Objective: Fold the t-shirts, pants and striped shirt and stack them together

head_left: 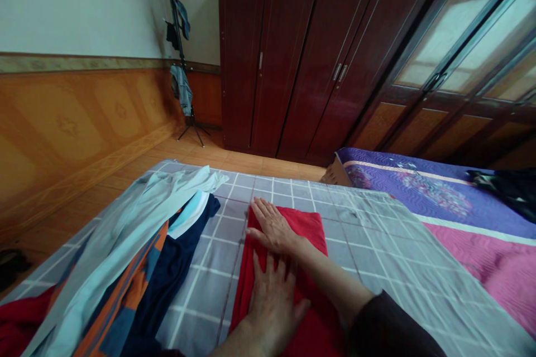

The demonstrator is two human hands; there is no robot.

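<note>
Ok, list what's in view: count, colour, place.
Red cloth: 1, red, centre
Clothes: several, mixed colours, left
Sheet: 1, grey checked, beneath clothes
Bedspread: 1, purple-pink, right
Dark cloth: 1, black, on bedspread
Wardrobe: 1, maroon, back
Glazed doors: several, brown, back right
Coat rack: 1, black, far corner
Hung items: several, bluish, black, rack
Dark item: 1, black, left edge
Left hand: 1, bare, on red cloth
Right hand: 1, bare, on red cloth
Sleeve: 1, black, lower right

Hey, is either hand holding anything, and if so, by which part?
Nothing is held: the right hand and left hand lie palms down on top of the red cloth.
</note>
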